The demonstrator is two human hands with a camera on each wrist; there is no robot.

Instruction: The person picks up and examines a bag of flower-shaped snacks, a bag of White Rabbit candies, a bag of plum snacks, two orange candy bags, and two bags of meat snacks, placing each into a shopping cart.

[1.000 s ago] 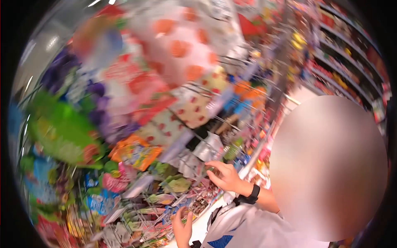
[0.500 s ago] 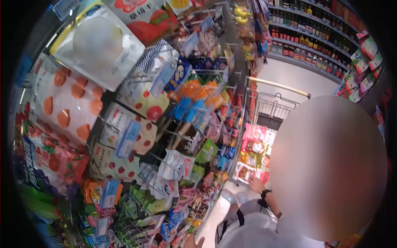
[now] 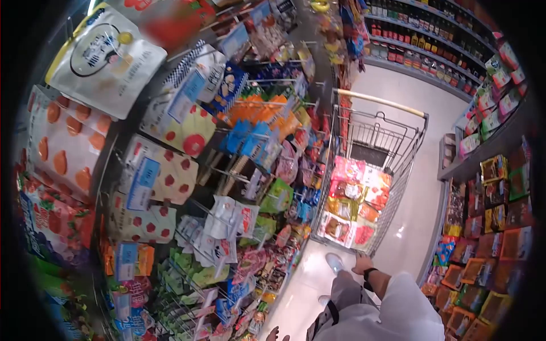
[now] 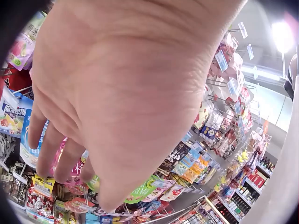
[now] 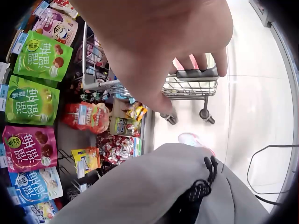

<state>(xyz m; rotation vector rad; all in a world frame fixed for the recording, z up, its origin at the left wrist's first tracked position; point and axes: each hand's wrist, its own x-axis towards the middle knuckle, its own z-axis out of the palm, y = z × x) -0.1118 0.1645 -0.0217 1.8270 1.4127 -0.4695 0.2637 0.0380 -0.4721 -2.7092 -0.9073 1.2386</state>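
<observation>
At the bottom of the head view, my left hand [image 3: 277, 335] is mostly cut off beside the snack rack [image 3: 216, 170]. The left wrist view shows that hand [image 4: 117, 88] large, palm to the camera, its fingers slightly bent and holding nothing, before hanging candy packs. My right hand [image 3: 362, 263], with a black band at the wrist, hangs by the near end of a wire shopping cart [image 3: 406, 165]. In the right wrist view its loosely bent fingers [image 5: 219, 60] overlap the dark bar [image 5: 198, 73] on the cart's end. Several snack bags [image 3: 341, 224] lie inside the cart.
Shelves of bottles [image 3: 421, 40] stand at the far end. Along the right side runs another rack of packaged foods [image 3: 495, 238]. Pale tiled floor [image 3: 398, 244] lies between the racks. Plum packs [image 5: 32, 100] hang in a row at the left of the right wrist view.
The view has swung from the left rack toward the aisle, bringing the cart fully into sight. My right hand has moved from before the rack to the cart's near end; my left hand has sunk lower.
</observation>
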